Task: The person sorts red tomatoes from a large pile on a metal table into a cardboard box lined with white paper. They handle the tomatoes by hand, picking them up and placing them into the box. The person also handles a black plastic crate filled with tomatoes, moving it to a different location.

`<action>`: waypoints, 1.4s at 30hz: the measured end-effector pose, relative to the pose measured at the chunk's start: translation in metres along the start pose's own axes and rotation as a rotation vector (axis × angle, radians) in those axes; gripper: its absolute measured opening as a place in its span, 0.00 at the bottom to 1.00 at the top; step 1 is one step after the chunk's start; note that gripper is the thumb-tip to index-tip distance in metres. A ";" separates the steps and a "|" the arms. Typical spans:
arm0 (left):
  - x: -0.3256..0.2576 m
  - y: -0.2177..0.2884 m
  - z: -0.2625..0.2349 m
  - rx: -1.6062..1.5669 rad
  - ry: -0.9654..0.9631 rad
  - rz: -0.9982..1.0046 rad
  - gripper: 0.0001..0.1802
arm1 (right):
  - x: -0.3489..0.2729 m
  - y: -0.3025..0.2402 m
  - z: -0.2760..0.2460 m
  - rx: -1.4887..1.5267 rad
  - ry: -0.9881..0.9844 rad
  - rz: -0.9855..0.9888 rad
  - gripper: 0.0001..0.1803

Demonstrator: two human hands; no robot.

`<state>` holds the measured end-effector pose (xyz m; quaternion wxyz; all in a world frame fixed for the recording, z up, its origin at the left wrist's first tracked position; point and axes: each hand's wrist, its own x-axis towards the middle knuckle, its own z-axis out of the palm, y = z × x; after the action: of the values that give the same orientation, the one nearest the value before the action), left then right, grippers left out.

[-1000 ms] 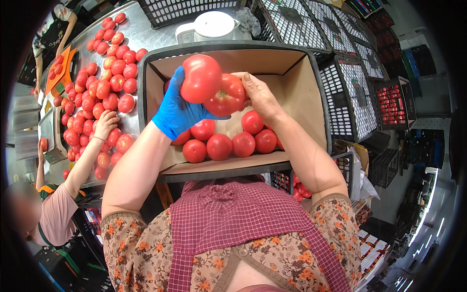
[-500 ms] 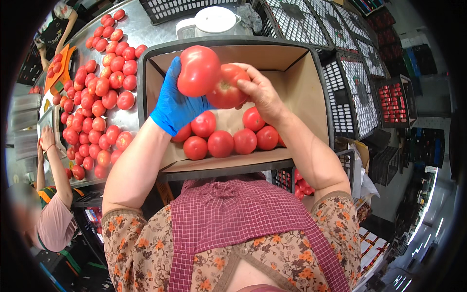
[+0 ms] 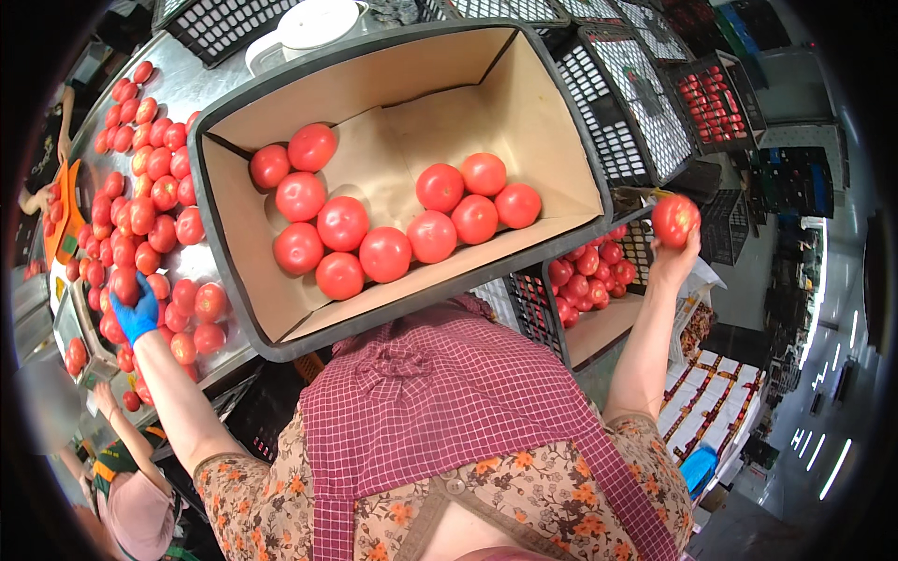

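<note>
In front of me stands a black crate lined with brown paper (image 3: pixel 412 131). Tomatoes (image 3: pixel 384 254) lie in it in a single layer, along its left side and near wall. My left hand (image 3: pixel 139 316), in a blue glove, has its fingers around a tomato (image 3: pixel 123 284) at the pile on the metal table. Off to the right, beyond the crate, my bare right hand (image 3: pixel 680 263) holds up another tomato (image 3: pixel 675 220), with the fingers partly hidden beneath it.
Loose tomatoes (image 3: pixel 140 215) cover the metal table at left. Below right sits another crate of tomatoes (image 3: pixel 591 279). Black mesh crates (image 3: pixel 629 103) are stacked at far right. A white jug (image 3: pixel 316 22) stands behind my crate. At lower left a co-worker's arm (image 3: pixel 126 428) reaches toward the table.
My hands have parted from above the crate: the left has gone to the table pile, the right out to the right with a tomato. More tomatoes show in the crate as the view shifted.
</note>
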<state>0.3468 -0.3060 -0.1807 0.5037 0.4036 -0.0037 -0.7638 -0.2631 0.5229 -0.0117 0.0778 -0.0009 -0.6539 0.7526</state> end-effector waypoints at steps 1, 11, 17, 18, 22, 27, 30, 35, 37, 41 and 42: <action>0.011 0.010 -0.012 -0.008 0.059 0.088 0.26 | -0.003 0.012 -0.042 -0.124 0.038 0.047 0.24; -0.161 -0.153 0.175 0.178 -0.336 0.121 0.31 | -0.039 -0.033 0.099 -0.736 -0.262 -0.447 0.21; -0.342 -0.354 0.255 0.339 -0.801 -0.269 0.22 | -0.075 0.021 0.279 -1.080 -1.612 -0.663 0.27; -0.353 -0.371 0.258 0.402 -0.796 -0.229 0.23 | -0.074 0.045 0.287 -1.195 -1.744 -0.675 0.29; -0.330 -0.392 0.234 0.906 -0.762 -0.013 0.21 | -0.073 0.092 0.306 -1.286 -1.899 -0.486 0.35; -0.308 -0.396 0.236 1.230 -0.939 -0.040 0.26 | -0.064 0.084 0.317 -1.162 -1.840 -0.287 0.36; -0.301 -0.409 0.227 1.476 -1.207 0.272 0.34 | -0.052 0.075 0.329 -0.833 -1.665 0.287 0.31; -0.315 -0.414 0.225 1.284 -1.399 0.089 0.41 | -0.061 0.047 0.336 -0.084 -1.598 1.083 0.35; -0.324 -0.408 0.237 1.202 -1.315 -0.167 0.40 | -0.064 0.038 0.337 -0.092 -1.603 1.068 0.38; -0.318 -0.407 0.238 1.318 -1.186 -0.174 0.34 | -0.050 0.044 0.334 -0.723 -1.591 0.453 0.39; -0.317 -0.409 0.238 1.285 -1.153 -0.193 0.32 | -0.037 0.058 0.330 -0.969 -1.605 0.135 0.39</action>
<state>-0.0612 0.0445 0.0054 0.0308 0.1584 -0.6549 -0.7383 -0.2672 0.1858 -0.0251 -0.4490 0.4478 -0.7527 0.1768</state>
